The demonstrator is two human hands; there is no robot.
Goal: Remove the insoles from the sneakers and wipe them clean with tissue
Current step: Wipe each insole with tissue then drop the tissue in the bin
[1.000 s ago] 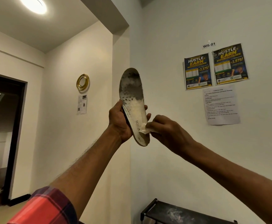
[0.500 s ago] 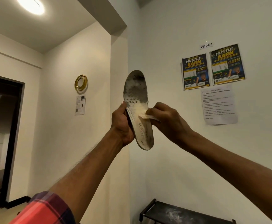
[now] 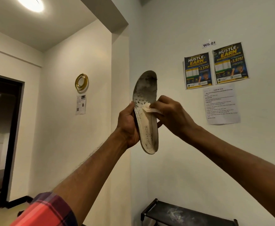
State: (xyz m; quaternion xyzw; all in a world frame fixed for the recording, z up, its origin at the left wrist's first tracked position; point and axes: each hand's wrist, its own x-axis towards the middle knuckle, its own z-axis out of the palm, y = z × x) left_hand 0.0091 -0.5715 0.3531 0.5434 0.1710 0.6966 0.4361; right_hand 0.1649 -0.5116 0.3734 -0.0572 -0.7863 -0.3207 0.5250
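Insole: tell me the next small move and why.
Probably slide the tissue up toward the toe. The right hand pinches it against the insole; above, the surface is dark with grime, below mostly pale. The left hand grips the lower part.

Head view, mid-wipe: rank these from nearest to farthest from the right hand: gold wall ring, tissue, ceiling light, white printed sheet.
1. tissue, pinched in the right hand against the insole.
2. white printed sheet, on the wall to the hand's right.
3. gold wall ring, on the wall off to the left.
4. ceiling light, far up at top left.
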